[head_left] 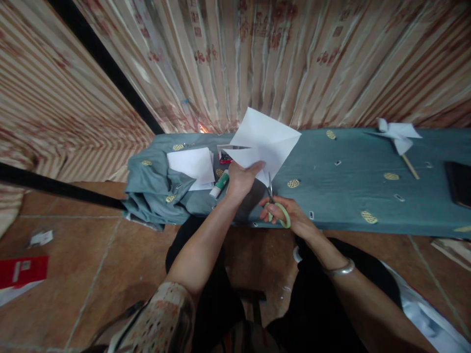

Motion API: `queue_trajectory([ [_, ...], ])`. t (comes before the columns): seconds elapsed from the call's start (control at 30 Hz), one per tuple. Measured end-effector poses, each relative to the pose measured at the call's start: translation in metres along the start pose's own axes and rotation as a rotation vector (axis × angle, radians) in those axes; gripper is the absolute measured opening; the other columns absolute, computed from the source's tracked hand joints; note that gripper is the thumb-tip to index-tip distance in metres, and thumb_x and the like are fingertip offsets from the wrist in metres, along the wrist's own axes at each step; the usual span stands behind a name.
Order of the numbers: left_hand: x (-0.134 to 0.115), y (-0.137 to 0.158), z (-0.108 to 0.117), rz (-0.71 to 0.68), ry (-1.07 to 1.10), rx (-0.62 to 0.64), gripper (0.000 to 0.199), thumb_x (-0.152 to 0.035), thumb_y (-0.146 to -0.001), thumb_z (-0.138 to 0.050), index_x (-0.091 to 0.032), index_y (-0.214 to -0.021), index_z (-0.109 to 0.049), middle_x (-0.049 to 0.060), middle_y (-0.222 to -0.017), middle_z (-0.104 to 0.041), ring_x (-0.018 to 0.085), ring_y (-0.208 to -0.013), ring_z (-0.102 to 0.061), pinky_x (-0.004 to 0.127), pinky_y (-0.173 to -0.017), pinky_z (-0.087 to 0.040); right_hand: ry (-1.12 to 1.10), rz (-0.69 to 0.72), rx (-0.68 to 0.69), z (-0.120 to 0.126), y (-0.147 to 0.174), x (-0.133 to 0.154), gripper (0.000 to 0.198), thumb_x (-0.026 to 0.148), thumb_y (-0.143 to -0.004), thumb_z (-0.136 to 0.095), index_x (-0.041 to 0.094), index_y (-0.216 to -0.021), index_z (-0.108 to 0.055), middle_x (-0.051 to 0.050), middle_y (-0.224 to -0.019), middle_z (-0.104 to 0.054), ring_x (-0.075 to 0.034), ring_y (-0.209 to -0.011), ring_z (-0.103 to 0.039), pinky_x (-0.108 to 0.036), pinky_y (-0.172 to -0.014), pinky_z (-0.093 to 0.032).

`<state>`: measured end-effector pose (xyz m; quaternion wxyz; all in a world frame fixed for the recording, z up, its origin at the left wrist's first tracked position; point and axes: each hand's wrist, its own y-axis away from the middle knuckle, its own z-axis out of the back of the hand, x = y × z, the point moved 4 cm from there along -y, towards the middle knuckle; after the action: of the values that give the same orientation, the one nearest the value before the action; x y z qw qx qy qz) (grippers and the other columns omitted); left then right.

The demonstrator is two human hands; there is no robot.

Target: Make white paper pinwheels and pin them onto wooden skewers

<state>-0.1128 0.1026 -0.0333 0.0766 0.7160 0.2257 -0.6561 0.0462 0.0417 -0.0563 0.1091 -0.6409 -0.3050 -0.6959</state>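
My left hand [243,177] pinches a square sheet of white paper [267,139] by its lower left part. A slit on the paper's left side leaves one flap standing apart. My right hand [285,213] has its fingers in the pale green loops of a pair of scissors [280,214]. The scissor blades point up at the paper's bottom corner, and the paper lies at or between them. Under my left hand is a glue stick [220,184] with a green and white barrel. A small red box [224,156] with dark contents sits behind that hand, partly hidden.
A stack of white paper [193,166] lies left on the cloth-covered bench [331,186]. A paper pinwheel [399,135] on a stick lies at the right, near a dark flat object [459,181]. Curtains [239,59] hang behind. A red packet [24,272] is on the floor.
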Motion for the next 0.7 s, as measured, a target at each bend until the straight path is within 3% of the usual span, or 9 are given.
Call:
queue_trajectory([
  [0.7, 0.011, 0.005, -0.001, 0.028, -0.027, 0.052, 0.029, -0.03, -0.062, -0.083, -0.017, -0.084, -0.069, 0.007, -0.094, -0.075, 0.025, -0.092, -0.07, 0.039, -0.087, -0.056, 0.032, 0.005, -0.033, 0.001, 0.001, 0.002, 0.055, 0.07, -0.069, -0.069, 0.018, -0.089, -0.066, -0.004, -0.071, -0.071, -0.015, -0.063, -0.065, -0.024, -0.054, -0.05],
])
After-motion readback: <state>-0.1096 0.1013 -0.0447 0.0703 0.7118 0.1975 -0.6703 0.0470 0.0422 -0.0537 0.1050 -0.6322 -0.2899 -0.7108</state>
